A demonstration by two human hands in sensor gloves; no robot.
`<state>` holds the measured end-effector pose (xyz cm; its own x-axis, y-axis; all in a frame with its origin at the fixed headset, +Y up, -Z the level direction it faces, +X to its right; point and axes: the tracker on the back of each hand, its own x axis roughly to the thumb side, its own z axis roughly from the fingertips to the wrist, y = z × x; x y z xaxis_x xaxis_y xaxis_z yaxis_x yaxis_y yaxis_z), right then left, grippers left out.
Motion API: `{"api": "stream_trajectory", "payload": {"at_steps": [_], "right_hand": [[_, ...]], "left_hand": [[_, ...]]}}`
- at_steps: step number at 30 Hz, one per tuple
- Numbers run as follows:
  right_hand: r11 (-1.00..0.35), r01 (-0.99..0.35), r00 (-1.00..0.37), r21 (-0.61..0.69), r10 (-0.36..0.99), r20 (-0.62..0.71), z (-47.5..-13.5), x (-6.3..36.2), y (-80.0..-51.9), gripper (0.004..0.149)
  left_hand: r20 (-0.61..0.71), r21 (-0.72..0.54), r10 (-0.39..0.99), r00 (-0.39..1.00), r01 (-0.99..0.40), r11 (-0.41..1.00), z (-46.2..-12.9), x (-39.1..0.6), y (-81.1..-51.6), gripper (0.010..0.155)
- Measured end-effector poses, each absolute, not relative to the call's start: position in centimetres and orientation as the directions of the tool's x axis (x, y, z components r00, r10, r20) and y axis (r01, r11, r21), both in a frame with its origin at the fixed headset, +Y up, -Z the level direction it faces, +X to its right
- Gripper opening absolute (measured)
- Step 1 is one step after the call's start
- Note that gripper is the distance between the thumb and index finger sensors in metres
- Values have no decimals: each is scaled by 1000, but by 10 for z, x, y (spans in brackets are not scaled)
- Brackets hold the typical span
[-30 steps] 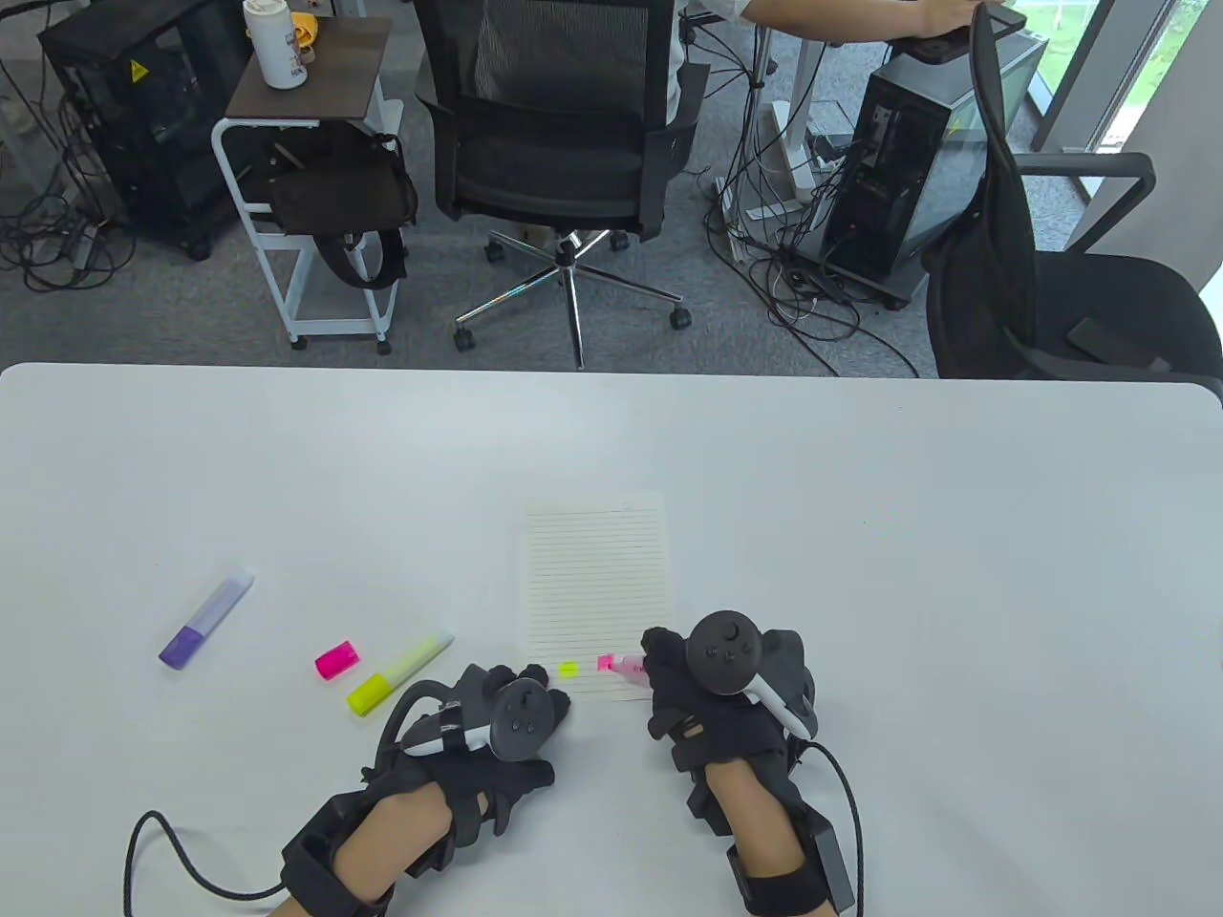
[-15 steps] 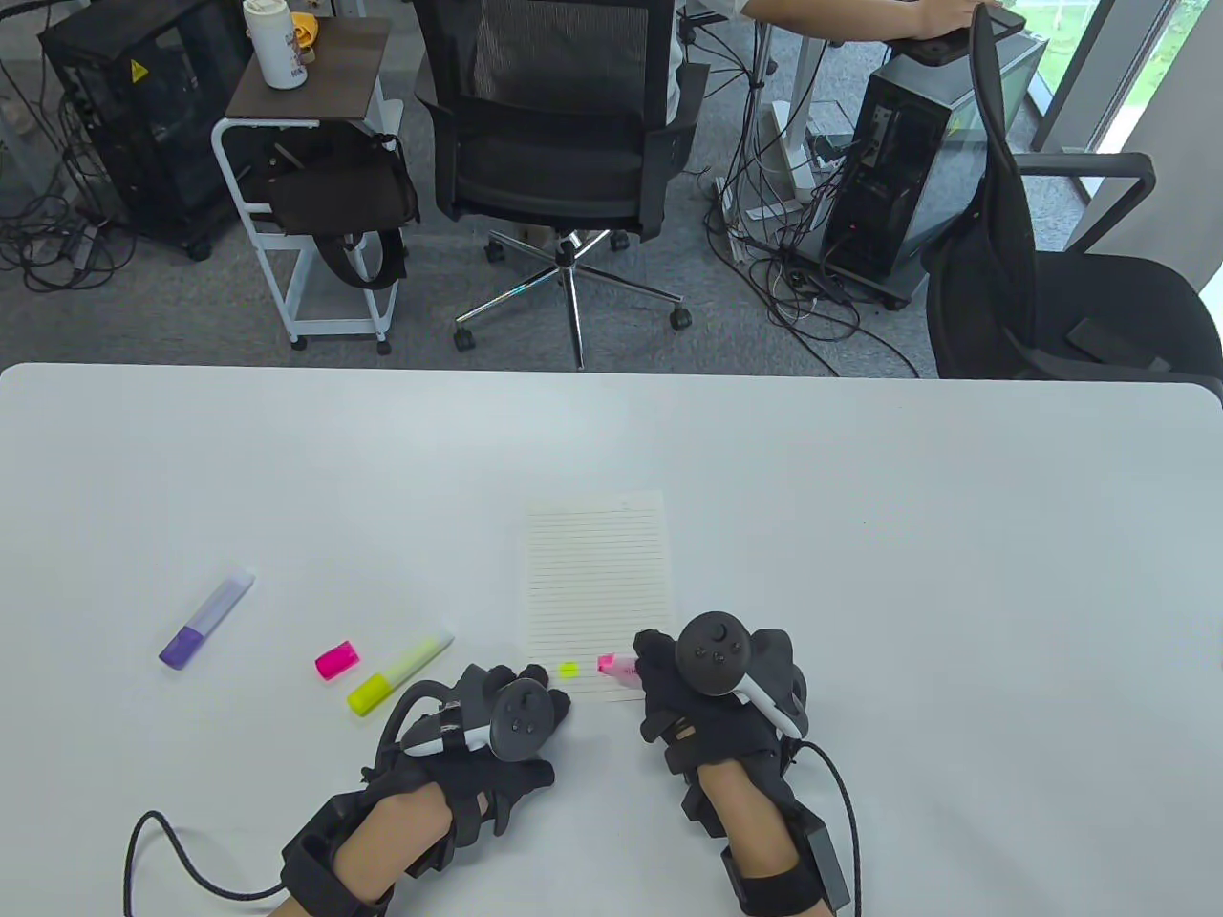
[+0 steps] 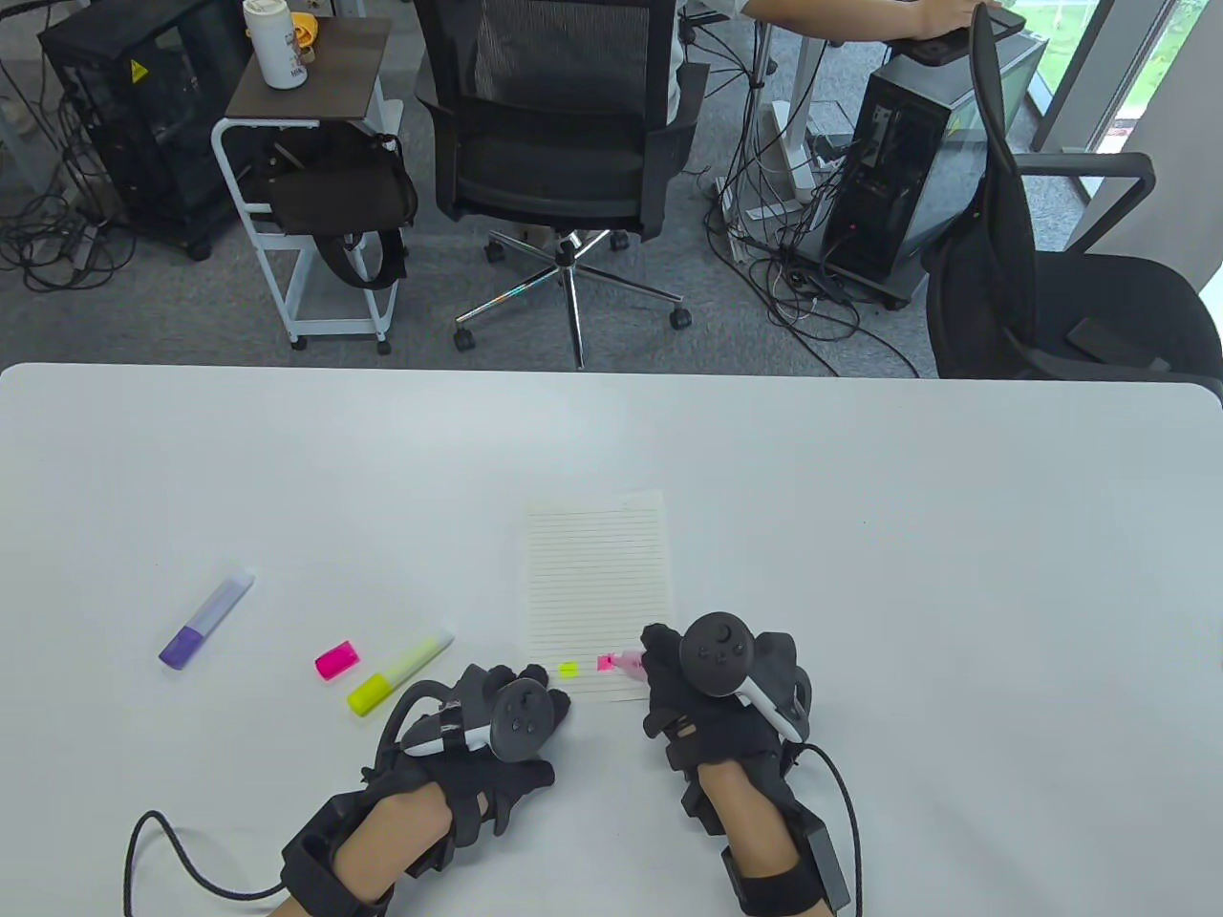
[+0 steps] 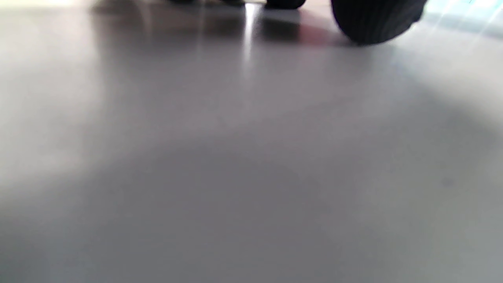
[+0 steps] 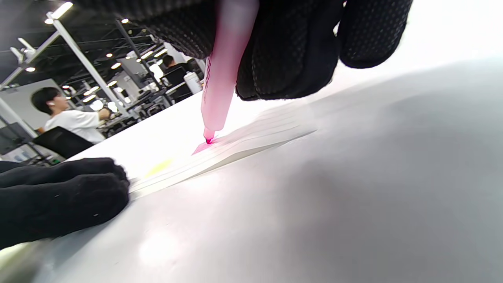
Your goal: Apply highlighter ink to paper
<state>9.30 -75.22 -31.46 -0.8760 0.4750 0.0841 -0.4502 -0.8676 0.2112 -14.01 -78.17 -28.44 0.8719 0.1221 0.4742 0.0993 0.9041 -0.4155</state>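
Observation:
A lined sheet of paper (image 3: 594, 583) lies on the white table (image 3: 860, 535). My right hand (image 3: 712, 683) grips an uncapped pink highlighter (image 3: 628, 662) (image 5: 221, 78), whose tip touches the paper (image 5: 271, 127) at a small pink mark (image 3: 606, 662) (image 5: 200, 148) near the sheet's bottom edge. A yellow-green mark (image 3: 568, 670) sits just left of it. My left hand (image 3: 506, 712) (image 5: 59, 196) rests with its fingers on the paper's bottom left corner. In the left wrist view only blurred table and a dark fingertip (image 4: 373, 19) show.
Left of the paper lie a pink cap (image 3: 337, 659), a capped yellow highlighter (image 3: 399, 671) and a capped purple highlighter (image 3: 205, 619). Beyond the table's far edge stand office chairs (image 3: 564, 124), a small cart (image 3: 306, 191) and computer towers. A person sits in the background (image 5: 67, 114).
My right hand shifted slightly left and then back a little with the pink highlighter, its tip staying on the pink mark. The left hand has not moved.

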Motion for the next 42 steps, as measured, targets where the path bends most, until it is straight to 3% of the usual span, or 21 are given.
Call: {"api": "stream_trajectory", "payload": {"at_steps": [42], "right_hand": [[-858,-461,-876,229,481,41,-314,101,-749,39]], "left_hand": [[474,-417,125,871,97,904,-285,-140,-781,76]]}}
